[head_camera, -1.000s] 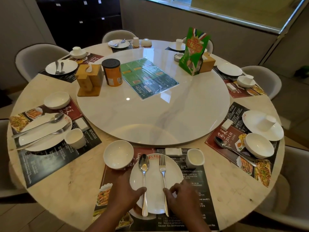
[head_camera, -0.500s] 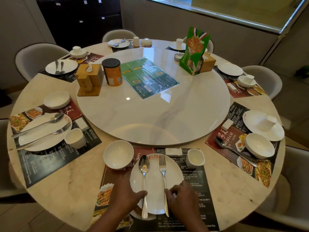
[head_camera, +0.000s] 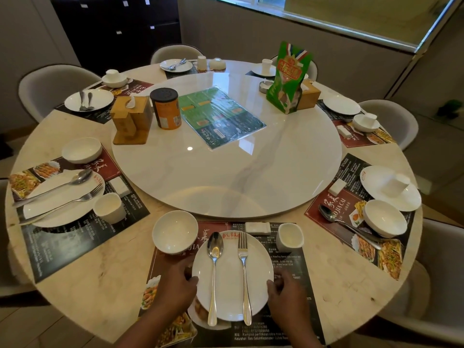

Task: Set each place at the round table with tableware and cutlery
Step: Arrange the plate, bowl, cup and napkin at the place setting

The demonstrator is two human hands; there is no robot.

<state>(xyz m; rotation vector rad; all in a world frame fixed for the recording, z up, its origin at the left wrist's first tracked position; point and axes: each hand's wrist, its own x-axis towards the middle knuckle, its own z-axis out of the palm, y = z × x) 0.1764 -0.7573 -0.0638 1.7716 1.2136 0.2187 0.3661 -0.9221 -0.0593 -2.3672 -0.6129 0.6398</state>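
1. The plate (head_camera: pixel 229 285) lies on the near placemat (head_camera: pixel 291 270), at the edge of the round table (head_camera: pixel 100 285) closest to the person.
2. A spoon (head_camera: pixel 214 270) and a fork (head_camera: pixel 244 272) lie side by side on it, handles toward the person, with the spoon on the left.
3. The left hand (head_camera: pixel 175 288) grips the plate's left rim, thumb on top. The right hand (head_camera: pixel 286 295) curls its fingers onto the right rim and seems to pinch it, though the fingers beneath are hidden.
4. A bowl (head_camera: pixel 175 231) stands just beyond the plate on the left and a cup (head_camera: pixel 289 237) on the right, with a white rest (head_camera: pixel 257 227) between them.
5. Farther out, the marble turntable (head_camera: pixel 226 177) carries a green menu (head_camera: pixel 221 116) and an orange canister (head_camera: pixel 166 109).
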